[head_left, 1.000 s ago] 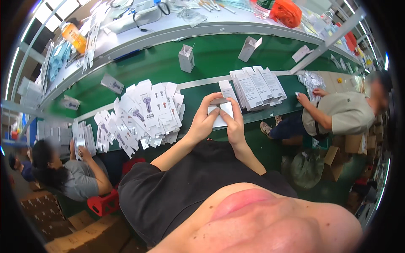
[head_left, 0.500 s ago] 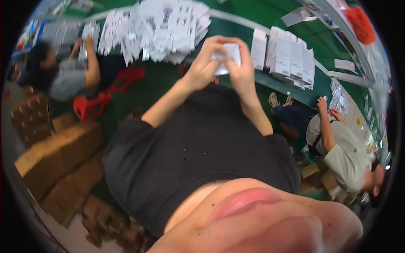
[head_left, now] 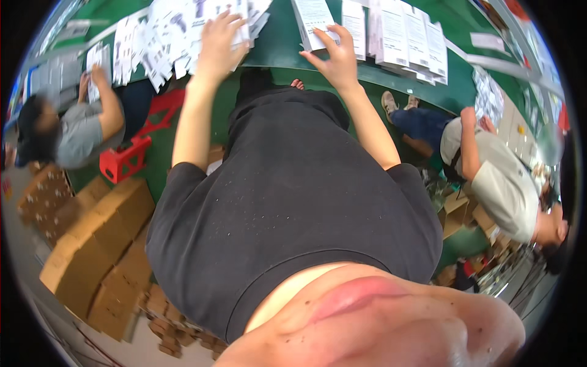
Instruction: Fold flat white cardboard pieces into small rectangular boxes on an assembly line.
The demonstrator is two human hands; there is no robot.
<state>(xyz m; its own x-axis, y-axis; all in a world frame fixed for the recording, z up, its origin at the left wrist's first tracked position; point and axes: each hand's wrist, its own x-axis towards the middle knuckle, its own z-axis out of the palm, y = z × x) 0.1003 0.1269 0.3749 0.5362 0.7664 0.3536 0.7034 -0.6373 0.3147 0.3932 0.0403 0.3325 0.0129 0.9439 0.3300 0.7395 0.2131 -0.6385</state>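
My right hand [head_left: 336, 59] is at the near end of a white box [head_left: 310, 19] with small print on its face. Its fingers reach onto that face, and the thumb is by the lower corner. The box tilts slightly at the left end of a row of similar white boxes [head_left: 393, 33] on the green table. Further left, my left hand [head_left: 219, 49] stretches over a spread pile of flat white printed cartons [head_left: 171, 33], fingers apart on or just above a carton [head_left: 239, 30]. Whether its fingertips grip that carton I cannot tell.
The green table [head_left: 275, 52] runs across the top. A co-worker [head_left: 79, 131] handles cartons at left, near a red stool [head_left: 125, 160]. Another person [head_left: 489, 165] works at right beside silvery wrapping [head_left: 487, 95]. Brown cardboard boxes [head_left: 101, 235] stand at lower left.
Both hands held a white box together before. My right hand has moved with a white box to the row's left end, while my left hand has gone left to the carton pile.
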